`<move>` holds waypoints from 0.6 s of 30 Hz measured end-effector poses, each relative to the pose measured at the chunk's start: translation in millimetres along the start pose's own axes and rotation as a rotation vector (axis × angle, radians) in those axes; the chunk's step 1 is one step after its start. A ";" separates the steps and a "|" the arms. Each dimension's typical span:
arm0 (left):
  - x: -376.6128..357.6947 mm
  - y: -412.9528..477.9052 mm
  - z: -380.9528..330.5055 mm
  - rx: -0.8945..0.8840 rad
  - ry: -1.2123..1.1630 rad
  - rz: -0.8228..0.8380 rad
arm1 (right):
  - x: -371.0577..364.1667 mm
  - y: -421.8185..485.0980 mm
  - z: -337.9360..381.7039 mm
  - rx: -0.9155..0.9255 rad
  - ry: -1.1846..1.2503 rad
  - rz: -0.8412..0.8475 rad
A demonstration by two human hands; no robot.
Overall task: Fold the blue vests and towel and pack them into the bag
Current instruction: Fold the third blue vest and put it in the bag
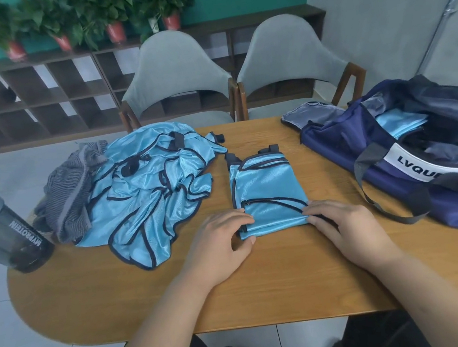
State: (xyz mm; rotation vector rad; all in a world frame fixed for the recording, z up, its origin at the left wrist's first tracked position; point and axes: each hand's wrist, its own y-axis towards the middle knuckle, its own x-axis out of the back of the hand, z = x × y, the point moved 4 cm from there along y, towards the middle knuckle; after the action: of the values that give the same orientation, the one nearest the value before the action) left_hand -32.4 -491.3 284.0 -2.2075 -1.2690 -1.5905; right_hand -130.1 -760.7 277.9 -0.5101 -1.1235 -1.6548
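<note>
My left hand (223,244) lies nearest, fingers curled and pinching the near left corner of the folded vest (266,191); my right hand (345,227) pinches its near right corner the same way. I see that vest lying flat mid-table (151,298), a narrow shiny blue panel with dark piping. Further left stands a grey shaker bottle (1,231), then a striped grey towel (72,196) touching the heap of unfolded blue vests (153,190). At right, the navy bag (415,157) gapes open with folded blue fabric (400,122) inside.
</note>
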 end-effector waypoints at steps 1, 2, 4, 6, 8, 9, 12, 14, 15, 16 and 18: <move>0.6 -0.3 -0.9 -0.001 0.008 0.001 | 0.8 0.4 0.7 -0.002 0.001 -0.006; 1.1 -0.3 -1.6 -0.003 0.015 0.004 | 1.7 0.7 1.3 -0.005 0.000 -0.012; 1.4 -0.2 -3.2 -0.018 0.039 0.016 | 4.0 1.1 3.6 -0.008 -0.008 -0.025; 0.0 -0.3 -4.3 -0.046 0.064 0.016 | 5.9 1.3 5.3 -0.011 -0.012 -0.035; -0.5 -0.7 -5.1 -0.075 0.068 -0.007 | 6.1 1.2 6.2 -0.012 -0.024 -0.032; -0.2 -1.1 -5.5 -0.085 0.071 -0.022 | 5.3 1.1 6.7 -0.007 -0.039 -0.028; 2.9 -3.0 -7.0 -0.066 0.079 -0.069 | 4.9 0.3 9.4 0.004 -0.059 -0.035; 6.9 -4.8 -8.5 -0.019 0.039 -0.094 | 7.9 -1.8 12.2 -0.006 -0.040 -0.049; 9.2 -6.3 -10.0 0.013 -0.009 -0.108 | 9.8 -3.4 14.3 -0.019 -0.022 -0.057; 11.3 -8.0 -12.5 0.051 -0.085 -0.120 | 12.2 -5.6 17.1 -0.041 0.006 -0.065; 15.0 -10.9 -18.5 0.155 -0.281 -0.129 | 17.7 -8.5 24.7 -0.094 0.065 -0.091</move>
State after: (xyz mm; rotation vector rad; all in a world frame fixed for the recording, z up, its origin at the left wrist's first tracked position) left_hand -52.0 -486.3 300.8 -2.3514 -1.5793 -1.2008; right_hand -149.3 -748.1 299.6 -0.4672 -1.0380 -1.7975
